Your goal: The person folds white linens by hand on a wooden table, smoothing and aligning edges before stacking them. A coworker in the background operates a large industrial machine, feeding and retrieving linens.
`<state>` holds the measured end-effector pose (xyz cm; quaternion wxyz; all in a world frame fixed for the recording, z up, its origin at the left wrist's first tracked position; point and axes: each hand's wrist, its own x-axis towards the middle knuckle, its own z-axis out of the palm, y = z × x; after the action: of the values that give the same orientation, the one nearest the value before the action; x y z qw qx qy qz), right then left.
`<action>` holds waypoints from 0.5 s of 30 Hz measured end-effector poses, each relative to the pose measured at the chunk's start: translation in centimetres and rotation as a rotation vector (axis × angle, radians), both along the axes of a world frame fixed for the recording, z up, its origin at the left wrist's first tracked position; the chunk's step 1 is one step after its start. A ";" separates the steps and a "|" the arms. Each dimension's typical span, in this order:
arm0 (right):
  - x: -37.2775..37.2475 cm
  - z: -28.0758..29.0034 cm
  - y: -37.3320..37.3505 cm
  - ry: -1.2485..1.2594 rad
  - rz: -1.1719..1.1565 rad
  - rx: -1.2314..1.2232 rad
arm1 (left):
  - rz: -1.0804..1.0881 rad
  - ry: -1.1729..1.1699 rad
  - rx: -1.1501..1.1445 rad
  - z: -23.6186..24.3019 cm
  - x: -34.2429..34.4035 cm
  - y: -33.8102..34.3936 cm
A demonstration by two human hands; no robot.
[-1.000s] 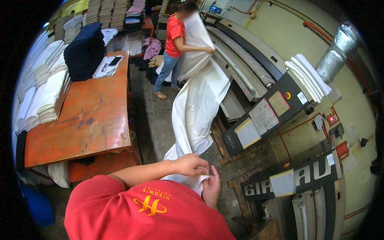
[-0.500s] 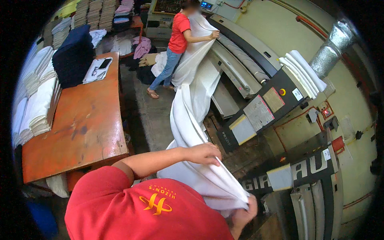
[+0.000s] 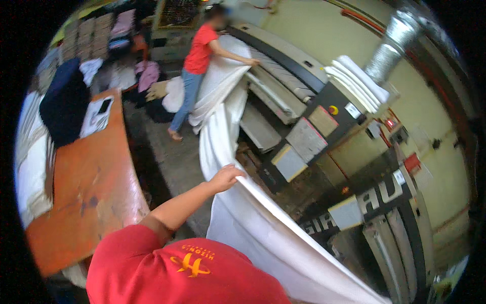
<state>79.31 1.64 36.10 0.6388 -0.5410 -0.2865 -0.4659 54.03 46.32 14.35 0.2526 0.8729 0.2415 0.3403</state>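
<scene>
A long white cloth hangs in folds from the far co-worker down past my front to the lower right. My left hand is closed on its upper edge, the arm reaching forward. From there the edge runs nearly straight to the bottom of the picture. My right hand is out of sight, so its hold on the cloth cannot be seen. Near the far machine, a co-worker in a red shirt holds up the other end, one hand on its edge.
At the left, an orange-brown table bears folded white linen, a dark cloth stack, papers and a phone. A long roller machine runs along the right wall, folded white cloths on its end. Another machine stands nearer.
My left hand has moved left and away from me along with the cloth's edge. My right hand has left the picture at the lower right, and the cloth is drawn out longer.
</scene>
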 end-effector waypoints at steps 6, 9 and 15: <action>-2.1 -2.8 5.4 0.440 0.345 -0.546 | -0.203 0.181 -0.314 2.8 0.4 -6.0; -6.7 -6.0 8.9 0.560 0.608 -1.030 | -0.523 0.292 -0.115 5.0 1.2 -11.8; -12.0 -9.2 13.0 0.379 0.775 -1.086 | -0.620 0.120 -0.141 10.1 1.2 -15.0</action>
<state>67.27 14.62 26.90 0.4371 -0.7148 -0.5352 0.1077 55.27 31.33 24.41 0.3895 0.9038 0.0017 0.1775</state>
